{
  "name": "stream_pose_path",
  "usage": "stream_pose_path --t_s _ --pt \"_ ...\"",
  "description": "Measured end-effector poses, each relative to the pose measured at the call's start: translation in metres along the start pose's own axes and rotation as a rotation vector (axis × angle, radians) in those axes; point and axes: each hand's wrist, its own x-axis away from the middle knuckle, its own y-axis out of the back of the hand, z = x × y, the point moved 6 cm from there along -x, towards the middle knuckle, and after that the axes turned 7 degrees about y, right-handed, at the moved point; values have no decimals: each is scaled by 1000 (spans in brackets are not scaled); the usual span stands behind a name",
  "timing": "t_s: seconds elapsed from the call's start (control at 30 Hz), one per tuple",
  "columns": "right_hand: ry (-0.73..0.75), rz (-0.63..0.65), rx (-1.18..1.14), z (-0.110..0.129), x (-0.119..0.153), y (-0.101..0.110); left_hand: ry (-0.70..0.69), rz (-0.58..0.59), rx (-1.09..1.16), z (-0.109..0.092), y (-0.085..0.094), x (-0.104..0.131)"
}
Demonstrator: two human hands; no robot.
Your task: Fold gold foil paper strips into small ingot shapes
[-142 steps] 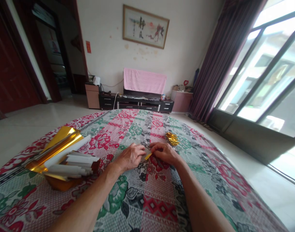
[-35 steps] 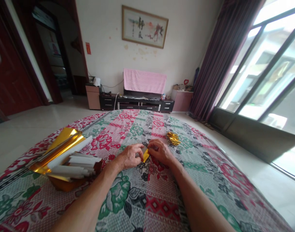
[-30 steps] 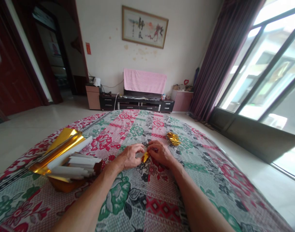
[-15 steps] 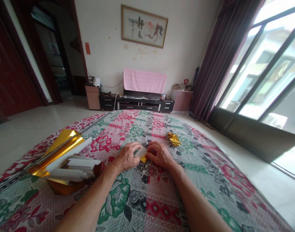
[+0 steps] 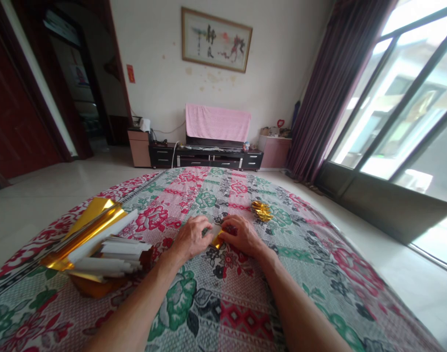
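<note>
- Small paper piece (image 5: 217, 238) turns between the hands, showing more gold, less white than half a second ago.
- Right hand (image 5: 241, 235): palm down, wrist angled inward, grip pinching the gold edge.
- Left hand (image 5: 194, 238): fingers curled at the white end; cannot tell if its grip is closed.
- Patterned worktop (image 5: 204, 298) beneath; gold bundle (image 5: 262, 210) beyond right hand.
- White rolls (image 5: 124, 249), gold foil (image 5: 95, 234) left, clear of both hands.

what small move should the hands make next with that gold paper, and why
Probably press the fold flat with the right hand while the left hand steadies the gold paper, since it looks partly folded, its pale side still showing.
</note>
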Motion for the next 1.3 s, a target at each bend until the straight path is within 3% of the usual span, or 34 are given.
stream_pose_path --t_s 0.37,0.67,1.13,1.3 --pt "-24 18 -19 1 -2 3 -41 37 111 -4 -2 3" --pt "3 34 1 2 -1 2 -89 141 148 -4 -3 4" --pt "11 37 -9 2 0 1 -155 85 173 -8 2 4" --pt "12 35 -7 1 -1 1 -138 117 162 -6 -2 4"
